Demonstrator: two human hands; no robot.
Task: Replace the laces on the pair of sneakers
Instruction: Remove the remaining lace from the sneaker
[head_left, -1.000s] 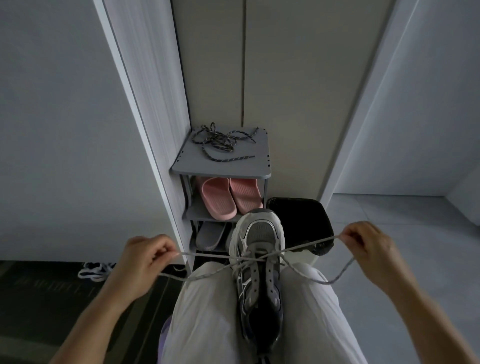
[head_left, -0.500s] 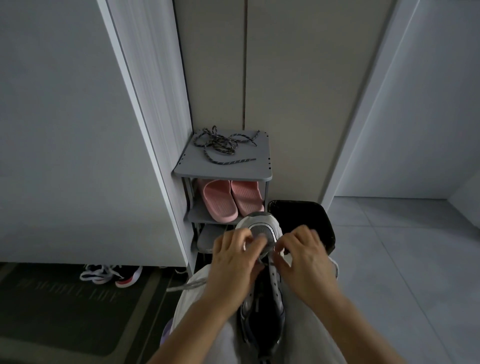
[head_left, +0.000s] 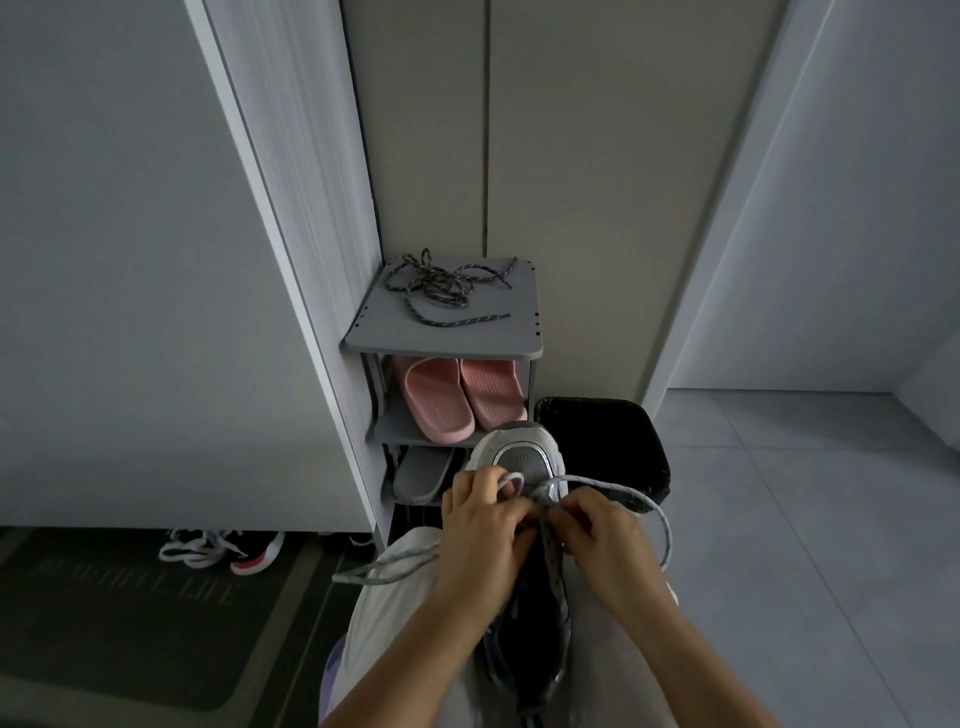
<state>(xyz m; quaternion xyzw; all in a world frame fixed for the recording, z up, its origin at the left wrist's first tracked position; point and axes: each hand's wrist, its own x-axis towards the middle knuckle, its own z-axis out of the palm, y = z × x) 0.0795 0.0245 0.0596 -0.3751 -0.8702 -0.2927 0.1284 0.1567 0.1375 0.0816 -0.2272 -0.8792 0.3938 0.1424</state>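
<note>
A grey and white sneaker (head_left: 525, 457) lies on my lap, toe pointing away from me. A light grey lace (head_left: 631, 496) is threaded through its front eyelets. My left hand (head_left: 483, 525) pinches the lace at the left of the eyelets, and one end trails over my left thigh. My right hand (head_left: 605, 540) pinches the lace at the right, where it loops out wide to the right. A dark speckled lace (head_left: 441, 286) lies loose on top of the grey shoe rack (head_left: 519, 332). A second sneaker (head_left: 228, 548) lies on the floor at the left.
Pink slippers (head_left: 460, 395) and a grey slipper (head_left: 421, 473) sit on the lower rack shelves. A black bin (head_left: 608, 441) stands right of the rack. A dark mat (head_left: 119, 623) covers the floor at the left; grey tiles lie to the right.
One second ago my hands were spread wide, pulling the lace ends taut. They came together over the sneaker's front eyelets, and the lace now hangs slack in loops on both sides.
</note>
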